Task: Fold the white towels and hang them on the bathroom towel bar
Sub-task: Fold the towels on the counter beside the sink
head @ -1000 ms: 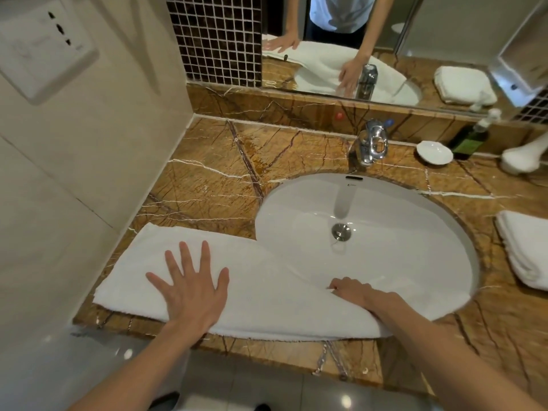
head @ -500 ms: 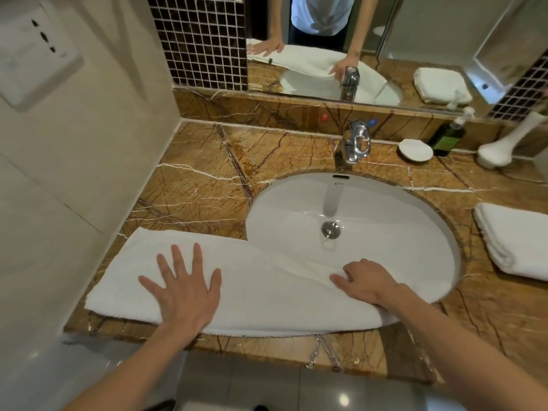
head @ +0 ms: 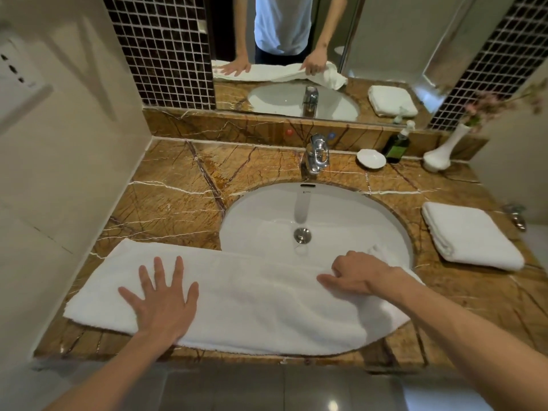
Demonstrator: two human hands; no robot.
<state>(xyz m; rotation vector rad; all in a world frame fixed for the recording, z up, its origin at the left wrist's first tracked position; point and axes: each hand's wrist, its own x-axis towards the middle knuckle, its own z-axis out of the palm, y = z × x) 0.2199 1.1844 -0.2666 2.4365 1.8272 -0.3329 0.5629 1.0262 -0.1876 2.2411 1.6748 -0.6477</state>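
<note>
The white towel [head: 252, 307] lies lengthwise along the front edge of the worktop [head: 178, 203] — left hand [head: 161, 304] flat, fingers spread, pinning its left half — while the right hand [head: 358, 274] pinches the end over the sink [head: 326, 209], probably to fold leftward.

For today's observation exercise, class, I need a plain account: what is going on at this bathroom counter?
A person is folding a long white terry towel laid along the front of the brown marble counter, partly over the white oval sink. The left hand presses flat on it, fingers spread; the right hand grips its right end. A folded white towel lies right of the sink. No towel bar shows.
</note>
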